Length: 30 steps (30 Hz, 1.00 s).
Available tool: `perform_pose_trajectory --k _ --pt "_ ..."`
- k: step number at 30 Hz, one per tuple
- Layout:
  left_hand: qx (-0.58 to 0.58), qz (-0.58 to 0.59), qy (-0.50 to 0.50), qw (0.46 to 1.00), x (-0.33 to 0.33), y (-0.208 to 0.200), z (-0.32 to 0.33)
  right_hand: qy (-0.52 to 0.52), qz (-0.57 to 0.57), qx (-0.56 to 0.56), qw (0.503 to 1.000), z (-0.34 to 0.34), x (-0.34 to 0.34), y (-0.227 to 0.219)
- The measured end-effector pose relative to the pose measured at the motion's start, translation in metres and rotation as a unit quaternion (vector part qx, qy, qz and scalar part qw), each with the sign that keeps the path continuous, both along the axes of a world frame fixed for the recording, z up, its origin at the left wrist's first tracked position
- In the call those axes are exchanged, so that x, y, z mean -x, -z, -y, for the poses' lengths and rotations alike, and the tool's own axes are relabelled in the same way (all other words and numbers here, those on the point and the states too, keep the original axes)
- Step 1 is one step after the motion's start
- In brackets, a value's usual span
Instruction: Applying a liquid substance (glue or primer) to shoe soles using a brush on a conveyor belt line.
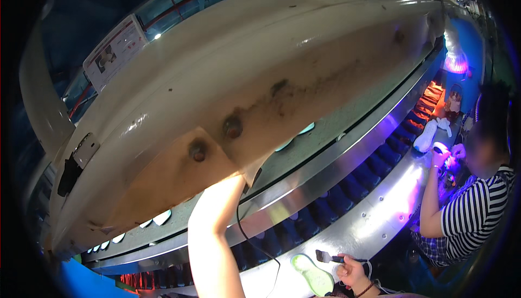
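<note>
My left forearm (214, 238) rises brightly lit from the lower edge to the underside of a big cream-coloured hood (228, 75). Past the wrist the hood's lip covers that hand, so its fingers are hidden. At the lower right, my right hand (354, 273) is closed around the dark handle of a flat brush (327, 257), its bristles pointing left. Just below the brush lies a pale green shoe sole (310, 273) on the metal ledge, close to that hand.
Under the hood runs a dark conveyor belt (347, 116) carrying several pale soles (161, 217). A black cable (239, 222) hangs beside my left forearm. Dark slots with an orange glow (431, 100) line the ledge. At right, a co-worker in a striped shirt (477, 211) handles something under purple light.
</note>
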<state>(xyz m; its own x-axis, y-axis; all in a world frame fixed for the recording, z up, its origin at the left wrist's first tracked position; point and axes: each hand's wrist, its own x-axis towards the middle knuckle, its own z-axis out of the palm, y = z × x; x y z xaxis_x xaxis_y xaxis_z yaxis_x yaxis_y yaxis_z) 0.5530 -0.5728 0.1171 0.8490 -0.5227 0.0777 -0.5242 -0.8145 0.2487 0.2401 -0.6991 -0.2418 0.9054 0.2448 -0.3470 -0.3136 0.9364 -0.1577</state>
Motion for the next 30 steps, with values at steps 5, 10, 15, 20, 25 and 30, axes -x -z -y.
perform_pose_trajectory --k 5,10,15,20,25,30 --pt "-0.017 0.119 0.019 0.993 0.122 -0.007 -0.073 0.039 -0.013 0.008 0.999 0.008 0.0 0.01" --pt "-0.106 0.085 -0.347 0.928 0.196 -0.008 -0.245 0.015 0.008 0.037 0.999 -0.001 0.0 0.008" --pt "-0.013 0.113 -0.449 0.886 0.216 0.036 -0.404 0.008 0.018 0.046 0.999 -0.008 0.007 0.002" --pt "0.039 0.21 -0.411 0.886 0.196 0.058 -0.431 0.005 0.014 0.043 0.999 -0.018 0.007 0.009" --pt "-0.026 0.227 -0.436 0.87 0.173 0.058 -0.447 -0.006 -0.004 0.06 0.998 -0.03 0.011 -0.003" --pt "-0.042 0.209 -0.419 0.882 0.168 0.044 -0.392 0.012 -0.019 0.081 0.996 -0.03 0.019 -0.004"
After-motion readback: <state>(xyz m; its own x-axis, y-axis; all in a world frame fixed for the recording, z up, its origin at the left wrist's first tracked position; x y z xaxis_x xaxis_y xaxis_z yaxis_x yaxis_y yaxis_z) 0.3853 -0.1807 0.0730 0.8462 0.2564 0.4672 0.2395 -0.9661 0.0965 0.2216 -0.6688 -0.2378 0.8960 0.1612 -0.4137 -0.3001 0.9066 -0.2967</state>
